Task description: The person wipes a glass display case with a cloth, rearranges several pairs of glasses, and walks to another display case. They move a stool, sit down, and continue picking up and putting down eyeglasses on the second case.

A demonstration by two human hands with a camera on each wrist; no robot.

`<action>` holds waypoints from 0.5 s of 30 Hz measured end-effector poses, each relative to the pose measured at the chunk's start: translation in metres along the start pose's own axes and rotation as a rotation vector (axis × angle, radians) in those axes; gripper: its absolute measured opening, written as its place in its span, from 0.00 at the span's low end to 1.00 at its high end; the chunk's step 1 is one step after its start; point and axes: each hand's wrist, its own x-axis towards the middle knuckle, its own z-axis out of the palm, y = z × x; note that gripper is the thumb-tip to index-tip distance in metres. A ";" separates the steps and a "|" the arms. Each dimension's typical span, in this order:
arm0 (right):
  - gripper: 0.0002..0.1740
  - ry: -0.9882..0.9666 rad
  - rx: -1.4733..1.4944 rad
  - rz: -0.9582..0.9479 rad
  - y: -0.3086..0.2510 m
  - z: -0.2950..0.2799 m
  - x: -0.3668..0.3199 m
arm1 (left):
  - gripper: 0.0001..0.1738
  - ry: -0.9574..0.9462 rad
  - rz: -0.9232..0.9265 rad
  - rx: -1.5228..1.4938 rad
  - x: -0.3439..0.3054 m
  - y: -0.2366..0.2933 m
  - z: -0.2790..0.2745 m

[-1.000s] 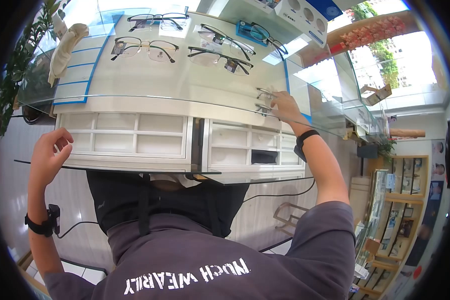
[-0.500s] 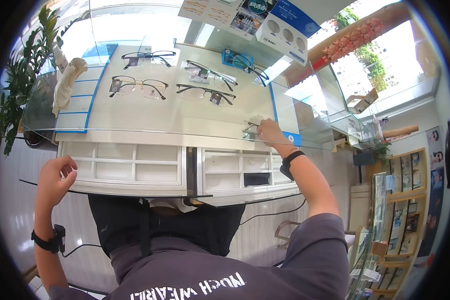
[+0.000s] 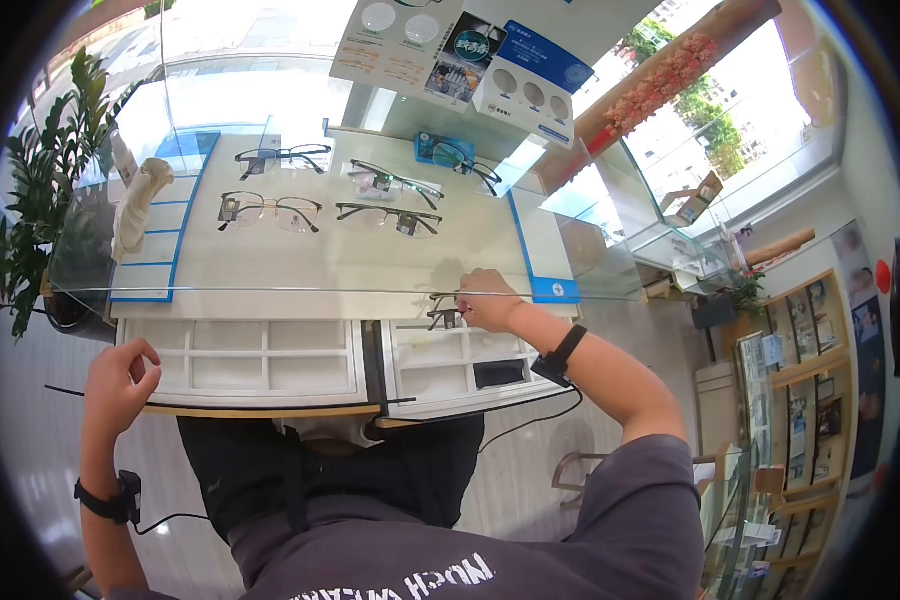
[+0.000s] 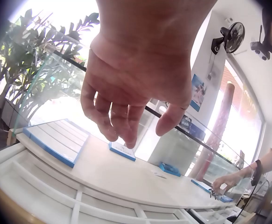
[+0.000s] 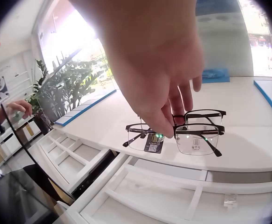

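Note:
My right hand [image 3: 490, 300] pinches half-rim eyeglasses [image 5: 199, 129] at the bridge, with thumb and fingertips. A black tag hangs in one lens and a sticker shows on the other. Close behind them a second pair of eyeglasses [image 5: 206, 112] appears under the same fingers, partly hidden. Both are over the front edge of the white counter [image 3: 320, 260], by the right-hand drawer [image 3: 430, 378]. My left hand [image 3: 120, 385] hangs loosely curled and holds nothing, left of the left-hand drawer [image 3: 228, 372].
Several other eyeglasses [image 3: 270, 212] lie further back on the counter. A glass edge [image 3: 300, 291] runs across its front. Blue-edged white trays [image 3: 150, 262] lie at the left, near a plant [image 3: 30, 220] and a pale figurine [image 3: 140, 210]. A dark cloth-like item [image 3: 499, 374] lies in the right-hand drawer.
My right hand has gone from reaching over two pairs at the counter's right to holding eyeglasses, brought left and toward the drawer. The left hand stays loosely curled; the head view has shifted.

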 end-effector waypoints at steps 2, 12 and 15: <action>0.04 -0.032 0.029 -0.011 -0.013 -0.007 -0.006 | 0.12 -0.032 -0.037 0.009 0.000 0.004 -0.003; 0.05 -0.077 0.242 -0.220 -0.051 -0.037 -0.030 | 0.11 -0.021 -0.011 0.055 -0.002 -0.002 -0.002; 0.04 -0.077 0.243 -0.258 -0.064 -0.056 -0.039 | 0.11 -0.010 -0.002 0.060 -0.003 -0.001 -0.002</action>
